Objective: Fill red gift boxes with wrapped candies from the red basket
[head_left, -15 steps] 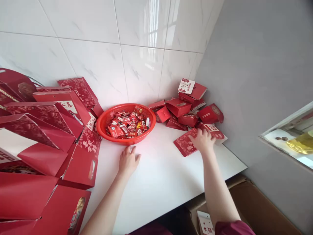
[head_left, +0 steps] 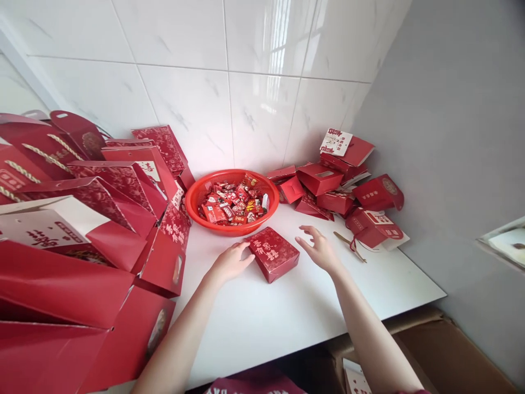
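A red gift box (head_left: 274, 254) with pale Chinese characters and a floral pattern lies on the white table in front of the basket. My left hand (head_left: 232, 262) is at the box's left edge, fingers stretched out, the tips touching it or very close. To the right of the box, my right hand (head_left: 322, 250) hovers with fingers apart, holding nothing. Just behind the box stands a red plastic basket (head_left: 192, 205) full of small wrapped sweets (head_left: 238, 205).
Red gift bags and boxes (head_left: 123, 219) crowd the left side. A pile of red boxes (head_left: 320, 178) fills the back right corner by the tiled wall (head_left: 262, 120). A thin brownish strip (head_left: 348, 243) lies at right. An open cardboard box (head_left: 443, 350) is below the table edge.
The red gift box has moved from the right side to the middle, before the basket. My right hand has moved left and come off it; my left hand is now at its side. The view shifted left.
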Action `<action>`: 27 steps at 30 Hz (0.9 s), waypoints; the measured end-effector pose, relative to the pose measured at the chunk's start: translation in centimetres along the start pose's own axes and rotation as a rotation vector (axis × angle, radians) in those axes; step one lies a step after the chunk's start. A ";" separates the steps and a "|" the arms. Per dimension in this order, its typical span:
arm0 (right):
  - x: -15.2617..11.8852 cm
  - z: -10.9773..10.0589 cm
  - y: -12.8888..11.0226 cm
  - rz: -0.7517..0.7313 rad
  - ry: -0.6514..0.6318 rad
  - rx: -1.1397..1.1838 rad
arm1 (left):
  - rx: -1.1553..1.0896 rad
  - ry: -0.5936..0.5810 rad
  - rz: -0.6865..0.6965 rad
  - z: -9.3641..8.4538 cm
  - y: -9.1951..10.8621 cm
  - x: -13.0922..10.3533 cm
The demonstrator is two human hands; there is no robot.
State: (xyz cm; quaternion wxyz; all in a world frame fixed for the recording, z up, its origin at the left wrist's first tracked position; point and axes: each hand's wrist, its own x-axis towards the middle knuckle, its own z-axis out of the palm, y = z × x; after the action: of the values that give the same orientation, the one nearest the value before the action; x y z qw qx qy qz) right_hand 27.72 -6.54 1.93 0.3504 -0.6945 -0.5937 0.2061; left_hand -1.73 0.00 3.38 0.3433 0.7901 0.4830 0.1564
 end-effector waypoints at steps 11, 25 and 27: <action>-2.2 3.8 -4.5 0.185 -0.408 0.319 | -0.331 0.146 -0.060 3.9 1.2 -4.2; -4.3 1.3 -9.1 -0.316 -0.151 0.242 | -0.222 0.512 0.182 -3.5 4.4 -6.6; -3.8 1.2 -9.8 -0.331 -0.134 0.212 | -0.177 0.616 0.196 -3.5 3.2 -5.6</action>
State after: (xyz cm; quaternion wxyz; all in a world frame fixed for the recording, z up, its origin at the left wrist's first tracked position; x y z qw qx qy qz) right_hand 19.44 -9.50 7.82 0.4103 -0.5314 -0.6966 0.2531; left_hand -4.38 -4.48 8.56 0.2317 0.7155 0.4705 0.4615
